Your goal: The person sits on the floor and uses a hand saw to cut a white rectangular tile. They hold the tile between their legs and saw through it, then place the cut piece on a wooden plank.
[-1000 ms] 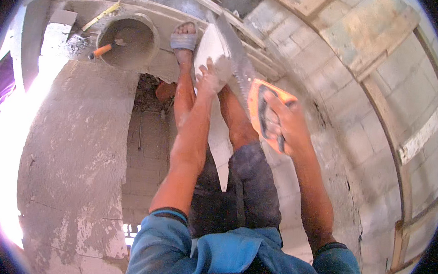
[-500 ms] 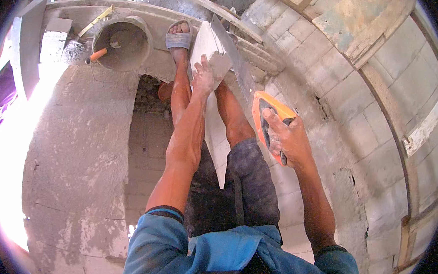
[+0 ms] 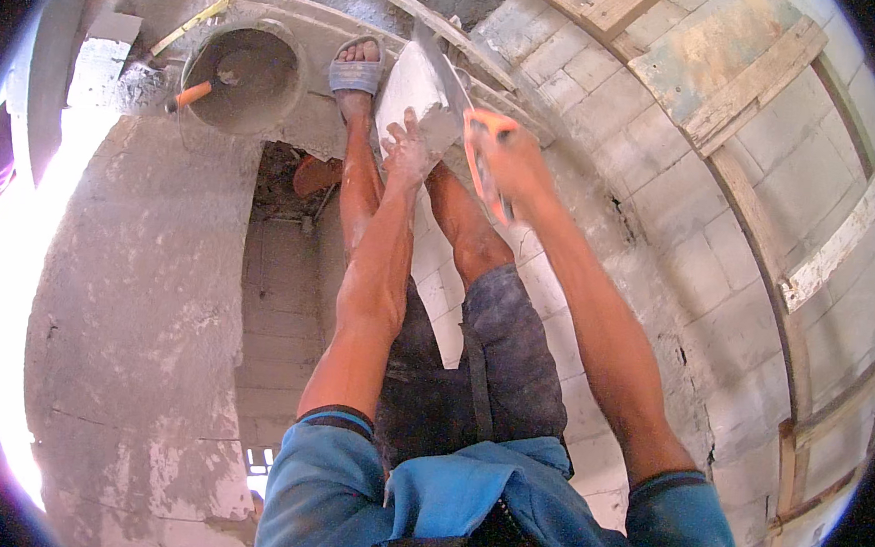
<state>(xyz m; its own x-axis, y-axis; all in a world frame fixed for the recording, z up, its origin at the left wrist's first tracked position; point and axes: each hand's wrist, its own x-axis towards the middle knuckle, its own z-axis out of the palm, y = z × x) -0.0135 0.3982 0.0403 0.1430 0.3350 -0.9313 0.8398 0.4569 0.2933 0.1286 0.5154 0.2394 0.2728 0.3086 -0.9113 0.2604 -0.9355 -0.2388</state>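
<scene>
A pale block (image 3: 407,89) lies between my lower legs, its near edge rough and jagged. Dusty with white powder, my left hand (image 3: 407,155) is closed on the near part of the block. My right hand (image 3: 519,166) is wrapped round the orange and black handle of a handsaw (image 3: 444,68). The grey blade runs along the right side of the block, pointing away from me. The right hand and handle are slightly blurred by motion. Where the teeth meet the block is hard to make out.
A bucket (image 3: 287,84) of grey mortar stands far left, with an orange-handled trowel (image 3: 190,96) in it. Left of my legs is an opening (image 3: 281,294) beside a grey slab (image 3: 140,305). A block wall (image 3: 654,176) with wooden battens (image 3: 752,208) rises on the right.
My right hand has pushed the handsaw forward and left, away from me, so the handle is now close to the block. My left hand stays on the block.
</scene>
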